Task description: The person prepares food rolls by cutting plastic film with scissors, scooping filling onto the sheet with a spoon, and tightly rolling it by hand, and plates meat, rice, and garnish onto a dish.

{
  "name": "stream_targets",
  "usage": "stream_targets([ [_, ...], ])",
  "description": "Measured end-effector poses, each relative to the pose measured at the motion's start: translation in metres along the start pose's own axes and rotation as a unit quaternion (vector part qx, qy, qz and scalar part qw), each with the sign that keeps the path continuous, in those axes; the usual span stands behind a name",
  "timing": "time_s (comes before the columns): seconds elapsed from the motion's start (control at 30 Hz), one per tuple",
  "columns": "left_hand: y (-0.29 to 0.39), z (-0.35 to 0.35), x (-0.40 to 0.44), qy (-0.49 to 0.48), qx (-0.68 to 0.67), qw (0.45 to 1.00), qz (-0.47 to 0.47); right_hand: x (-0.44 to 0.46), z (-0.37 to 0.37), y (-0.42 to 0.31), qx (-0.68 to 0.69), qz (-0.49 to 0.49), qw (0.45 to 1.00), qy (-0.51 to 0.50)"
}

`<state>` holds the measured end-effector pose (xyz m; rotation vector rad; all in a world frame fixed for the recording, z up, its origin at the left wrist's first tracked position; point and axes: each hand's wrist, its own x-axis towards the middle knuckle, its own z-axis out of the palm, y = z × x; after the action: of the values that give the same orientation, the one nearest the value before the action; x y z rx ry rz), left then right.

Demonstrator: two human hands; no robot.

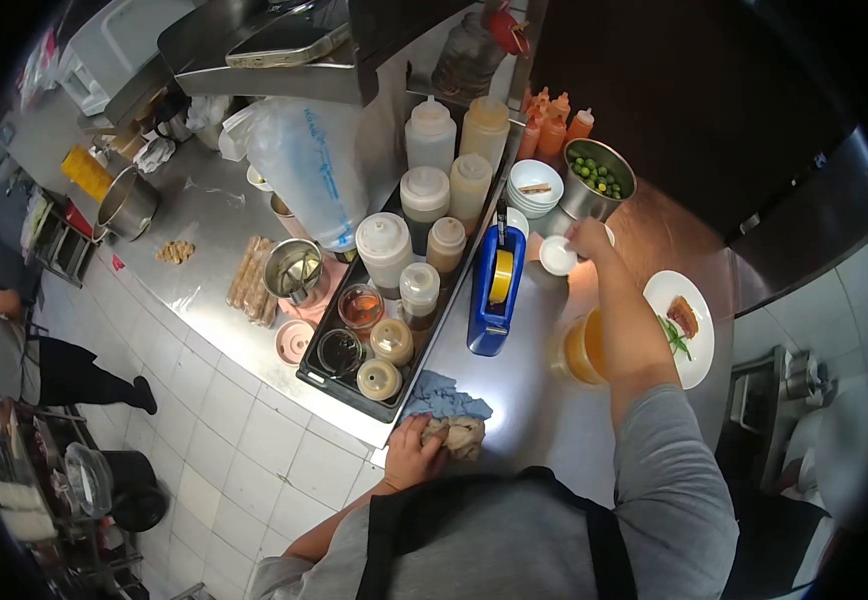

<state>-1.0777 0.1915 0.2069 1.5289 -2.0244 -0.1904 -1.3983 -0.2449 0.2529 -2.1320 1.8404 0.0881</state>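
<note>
My right hand (589, 240) reaches across the counter, its fingers closed on the rim of a small white cup (557, 256). Close by are a stack of small white bowls (535, 186) and a steel pot (586, 206) of green limes (596, 177). Under my right forearm, partly hidden, stands a container of orange liquid (584, 347). A white oval plate (694, 372) with a browned piece of food (683, 317) and green leaves lies to the right. At the counter's near edge my left hand (414, 455) is closed on a crumpled beige cloth (462, 437), beside a blue cloth (444, 397).
A black tray (316, 378) holds several squeeze bottles (385, 247) and sauce jars. Next to it stands a blue tape dispenser (490, 330). Orange sauce bottles (552, 136) line the back. An overhead shelf (284, 85) carries a phone (289, 42). Another person (54, 370) stands far left.
</note>
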Motion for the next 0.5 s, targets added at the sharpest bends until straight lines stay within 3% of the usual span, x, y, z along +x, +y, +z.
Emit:
stream_targets([
  [0.07,-0.001,0.002,0.000,0.004,0.001,1.000,0.004,-0.001,0.006,0.009,-0.075,-0.041,0.996,-0.031],
  [0.13,-0.004,0.003,-0.001,0.007,-0.001,1.000,0.008,-0.004,0.001,-0.003,-0.055,0.075,0.993,-0.078],
  [0.2,-0.005,0.003,-0.001,0.008,-0.010,1.000,0.010,-0.016,-0.022,-0.037,-0.047,0.073,0.983,0.162],
  [0.27,0.000,0.000,0.002,0.012,0.004,1.000,0.004,-0.051,-0.071,-0.108,0.142,-0.070,0.951,0.265],
  [0.3,0.002,-0.001,0.002,0.013,0.009,1.000,0.001,-0.067,-0.086,-0.142,0.297,-0.180,0.900,0.263],
  [0.37,0.003,-0.002,0.003,0.012,0.002,1.000,-0.002,-0.079,-0.101,-0.199,0.366,-0.274,0.867,0.197],
  [0.43,0.002,-0.004,0.003,0.010,-0.001,1.000,0.000,-0.088,-0.110,-0.243,0.136,-0.291,0.928,0.187],
  [0.5,0.002,-0.002,0.002,0.009,-0.002,1.000,0.005,-0.100,-0.120,-0.285,0.022,-0.237,0.968,0.081],
])
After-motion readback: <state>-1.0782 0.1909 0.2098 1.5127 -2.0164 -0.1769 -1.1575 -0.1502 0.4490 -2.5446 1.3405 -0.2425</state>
